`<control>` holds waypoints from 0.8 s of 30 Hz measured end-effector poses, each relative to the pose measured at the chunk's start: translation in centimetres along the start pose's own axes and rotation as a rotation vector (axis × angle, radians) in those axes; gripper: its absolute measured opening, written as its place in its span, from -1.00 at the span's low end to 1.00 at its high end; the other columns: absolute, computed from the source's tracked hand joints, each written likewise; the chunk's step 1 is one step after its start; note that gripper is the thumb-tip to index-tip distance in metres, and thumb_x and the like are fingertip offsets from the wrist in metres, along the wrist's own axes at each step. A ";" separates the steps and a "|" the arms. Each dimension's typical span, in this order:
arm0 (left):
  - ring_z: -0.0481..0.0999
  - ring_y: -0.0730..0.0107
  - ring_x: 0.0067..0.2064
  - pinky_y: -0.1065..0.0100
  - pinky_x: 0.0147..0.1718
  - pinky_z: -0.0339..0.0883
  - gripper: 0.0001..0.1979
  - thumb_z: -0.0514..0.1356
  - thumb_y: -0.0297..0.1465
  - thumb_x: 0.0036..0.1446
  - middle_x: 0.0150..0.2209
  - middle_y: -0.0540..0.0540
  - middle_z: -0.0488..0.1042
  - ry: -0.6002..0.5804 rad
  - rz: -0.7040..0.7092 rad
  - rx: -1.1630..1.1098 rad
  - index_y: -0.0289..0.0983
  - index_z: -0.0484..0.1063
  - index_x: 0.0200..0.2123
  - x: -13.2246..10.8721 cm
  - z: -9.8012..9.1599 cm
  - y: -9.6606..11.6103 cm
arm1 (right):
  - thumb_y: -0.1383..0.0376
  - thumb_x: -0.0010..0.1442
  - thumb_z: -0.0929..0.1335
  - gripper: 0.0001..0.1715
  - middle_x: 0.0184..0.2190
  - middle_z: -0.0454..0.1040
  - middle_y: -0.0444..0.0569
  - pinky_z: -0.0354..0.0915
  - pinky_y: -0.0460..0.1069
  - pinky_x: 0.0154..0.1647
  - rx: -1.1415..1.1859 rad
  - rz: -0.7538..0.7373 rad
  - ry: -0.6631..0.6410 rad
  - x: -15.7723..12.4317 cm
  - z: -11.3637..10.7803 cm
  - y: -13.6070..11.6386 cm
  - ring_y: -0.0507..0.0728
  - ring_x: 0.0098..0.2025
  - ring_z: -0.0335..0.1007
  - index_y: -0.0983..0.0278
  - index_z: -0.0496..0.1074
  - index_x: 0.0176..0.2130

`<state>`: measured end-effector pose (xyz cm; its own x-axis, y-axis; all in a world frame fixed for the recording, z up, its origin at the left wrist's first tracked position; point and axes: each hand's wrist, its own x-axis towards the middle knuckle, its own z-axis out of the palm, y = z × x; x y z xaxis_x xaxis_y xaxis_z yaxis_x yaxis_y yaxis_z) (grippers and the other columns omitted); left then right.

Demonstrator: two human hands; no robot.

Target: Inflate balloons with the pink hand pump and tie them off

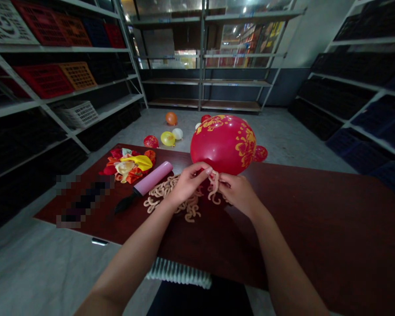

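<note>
Balloon [222, 142], big and red, is being held at the surface's [316, 219] far side, its neck apparently pinched by the left hand [190, 181]; a beige cord [213, 189] is gripped by the right hand [238, 193], end dangling! More cords [192, 208] are heaped nearby, a pink pump [154, 177] laid alongside.

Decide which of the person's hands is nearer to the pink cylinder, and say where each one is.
Left. The left hand is to the right of the pink cylinder; the right hand is farther right, past the left one.
</note>
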<state>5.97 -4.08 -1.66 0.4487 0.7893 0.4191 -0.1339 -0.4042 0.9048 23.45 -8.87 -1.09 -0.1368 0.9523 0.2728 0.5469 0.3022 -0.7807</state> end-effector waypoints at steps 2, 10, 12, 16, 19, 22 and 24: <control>0.48 0.38 -0.27 0.36 -0.17 0.33 -0.75 0.20 -0.24 0.30 -0.34 -0.06 0.52 0.000 -0.002 -0.040 -0.31 0.50 -0.32 0.0 -0.2 0.1 | 0.16 0.16 0.36 -0.77 -0.45 0.59 -0.09 0.28 -0.07 -0.37 0.262 0.096 0.032 0.2 0.3 -0.1 0.06 -0.41 0.48 0.24 0.56 -0.37; 0.53 0.38 -0.39 0.32 -0.31 0.43 -0.84 0.36 -0.29 0.15 -0.41 -0.09 0.54 -0.107 0.020 -0.077 -0.27 0.65 -0.28 -0.3 0.1 -0.2 | 0.12 -0.08 0.53 -0.63 -0.54 0.54 -0.13 0.22 -0.10 -0.57 0.796 0.295 0.078 0.3 1.5 0.5 -0.01 -0.57 0.35 0.24 0.62 -0.25; 0.49 0.42 -0.46 0.34 -0.40 0.41 -0.81 0.36 -0.28 0.15 -0.45 -0.07 0.51 -0.083 -0.002 -0.092 -0.29 0.64 -0.27 -0.4 0.3 -0.3 | 0.10 -0.01 0.50 -0.64 -0.56 0.52 -0.13 0.13 -0.12 -0.63 0.776 0.246 0.013 0.2 1.6 0.3 -0.03 -0.61 0.30 0.25 0.61 -0.23; 0.40 0.52 -0.55 0.44 -0.54 0.30 -0.75 0.35 -0.24 0.16 -0.51 -0.02 0.46 0.022 -0.006 -0.120 -0.34 0.58 -0.29 -0.4 0.7 -0.2 | 0.03 0.03 0.48 -0.62 -0.54 0.53 -0.11 0.13 -0.13 -0.65 0.719 0.209 -0.042 0.2 1.8 -0.3 -0.03 -0.61 0.32 0.27 0.58 -0.29; 0.36 0.56 -0.55 0.49 -0.55 0.25 -0.75 0.32 -0.22 0.18 -0.51 0.02 0.43 0.155 0.019 -0.069 -0.33 0.50 -0.29 -0.4 1.0 -0.2 | 0.00 -0.01 0.50 -0.59 -0.51 0.55 -0.11 0.25 -0.11 -0.60 0.693 0.195 -0.051 0.4 2.0 -0.6 -0.01 -0.59 0.37 0.26 0.56 -0.29; 0.36 0.56 -0.53 0.50 -0.53 0.25 -0.75 0.30 -0.23 0.20 -0.46 0.02 0.43 0.232 0.027 -0.041 -0.30 0.41 -0.25 -0.3 1.3 -0.6 | 0.01 -0.02 0.50 -0.60 -0.50 0.56 -0.12 0.31 -0.09 -0.55 0.653 0.175 0.001 0.4 2.3 -0.6 0.00 -0.57 0.40 0.25 0.55 -0.29; 0.34 0.58 -0.55 0.51 -0.56 0.22 -0.71 0.31 -0.25 0.18 -0.45 0.06 0.40 0.295 0.018 -0.062 -0.25 0.32 -0.16 -0.3 1.5 -1.1 | 0.01 0.02 0.48 -0.63 -0.51 0.55 -0.12 0.31 -0.09 -0.54 0.622 0.158 0.036 0.4 2.6 -0.5 0.00 -0.58 0.40 0.26 0.53 -0.33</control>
<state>7.35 -4.56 -2.91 0.1712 0.8862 0.4304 -0.1968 -0.3973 0.8963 20.95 -8.53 -2.06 -0.0599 0.9887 0.1377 -0.0246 0.1364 -0.9903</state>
